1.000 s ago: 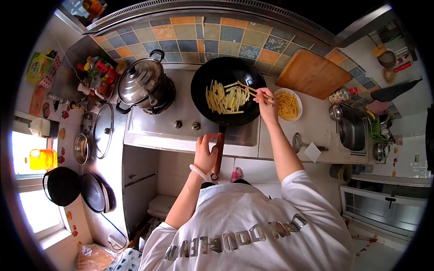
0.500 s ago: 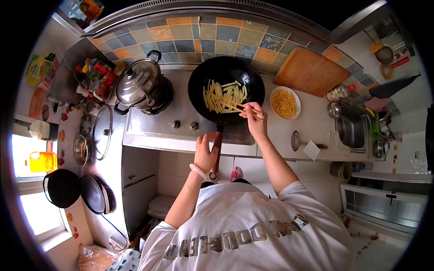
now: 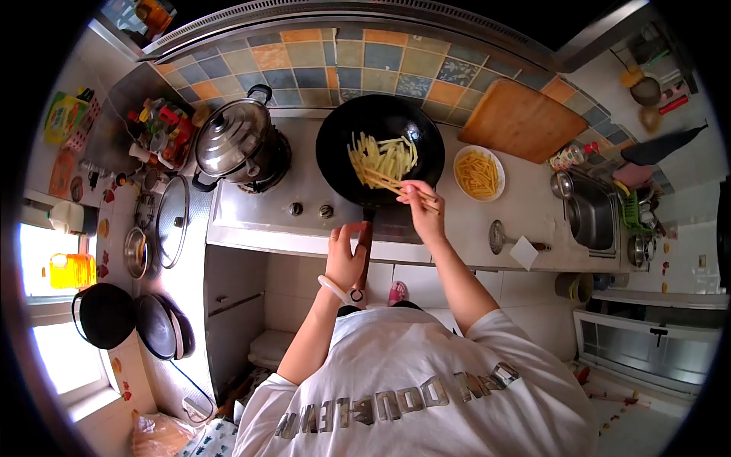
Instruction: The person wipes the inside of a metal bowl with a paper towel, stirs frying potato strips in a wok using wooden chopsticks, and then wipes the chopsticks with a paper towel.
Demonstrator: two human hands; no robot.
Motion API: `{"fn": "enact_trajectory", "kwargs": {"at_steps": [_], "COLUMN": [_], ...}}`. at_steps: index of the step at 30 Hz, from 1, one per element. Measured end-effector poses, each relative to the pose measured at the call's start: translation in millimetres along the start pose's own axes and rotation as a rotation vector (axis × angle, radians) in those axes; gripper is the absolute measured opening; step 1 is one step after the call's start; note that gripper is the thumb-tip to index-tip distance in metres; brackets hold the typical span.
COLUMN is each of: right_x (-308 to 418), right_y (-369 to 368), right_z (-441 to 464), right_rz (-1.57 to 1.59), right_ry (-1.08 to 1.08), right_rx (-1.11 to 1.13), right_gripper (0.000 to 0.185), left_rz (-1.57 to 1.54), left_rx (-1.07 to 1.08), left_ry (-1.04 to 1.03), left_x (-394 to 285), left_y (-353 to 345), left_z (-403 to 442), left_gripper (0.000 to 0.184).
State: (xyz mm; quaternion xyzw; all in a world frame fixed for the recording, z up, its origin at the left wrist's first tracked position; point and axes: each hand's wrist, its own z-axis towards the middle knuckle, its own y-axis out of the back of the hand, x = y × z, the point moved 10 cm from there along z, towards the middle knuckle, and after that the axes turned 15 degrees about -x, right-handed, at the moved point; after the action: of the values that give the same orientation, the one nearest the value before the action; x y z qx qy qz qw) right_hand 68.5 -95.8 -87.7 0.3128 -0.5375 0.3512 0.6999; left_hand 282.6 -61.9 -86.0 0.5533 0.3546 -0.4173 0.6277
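Note:
On the stove stands a black wok (image 3: 407,126) with pale potato strips (image 3: 383,158) inside. My left hand (image 3: 346,255) rests on its wooden handle (image 3: 366,251), fingers bent over it. Over the near right rim of the wok, my right hand (image 3: 424,212) grips wooden chopsticks (image 3: 388,182), whose tips reach into the near side of the strips. A white plate (image 3: 501,180) of yellow fried strips (image 3: 477,174) sits on the counter to the right of the wok.
A lidded steel pot (image 3: 236,141) stands on the left burner. Right of the plate are a wooden cutting board (image 3: 524,122), a skimmer (image 3: 497,237), a white paper (image 3: 524,253) and the sink (image 3: 594,217). A glass lid (image 3: 173,222) leans at the left.
My right hand has moved left and toward me with the chopsticks, from the wok's right side to its near side. The strips have shifted in the wok. My left hand stays at the handle.

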Motion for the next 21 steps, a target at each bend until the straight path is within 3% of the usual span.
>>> {"fn": "enact_trajectory", "kwargs": {"at_steps": [6,10,13,21], "right_x": [-1.0,9.6,13.0,13.1], "right_y": [47.6,34.6,2.9,44.2], "right_z": [13.7,4.2,-6.5,1.9], "right_rz": [-0.054,0.016,-0.040,-0.173], "right_ry": [0.045,0.060,0.128,0.113], "right_rx": [-0.170,-0.137,0.027,-0.148], "right_gripper": [0.023,0.022,0.021,0.017], "left_rz": [0.004,-0.020,-0.018,-0.028], "left_rx": [-0.009,-0.002,0.016,0.015], "left_ry": [-0.019,-0.019,-0.033,-0.056], "left_x": [7.0,0.6,-2.2,-1.0], "left_y": [-4.0,-8.6,-11.9,-11.1], "left_z": [-1.5,-1.1,-1.7,-3.7], "left_gripper": [0.041,0.041,0.040,0.039]}}
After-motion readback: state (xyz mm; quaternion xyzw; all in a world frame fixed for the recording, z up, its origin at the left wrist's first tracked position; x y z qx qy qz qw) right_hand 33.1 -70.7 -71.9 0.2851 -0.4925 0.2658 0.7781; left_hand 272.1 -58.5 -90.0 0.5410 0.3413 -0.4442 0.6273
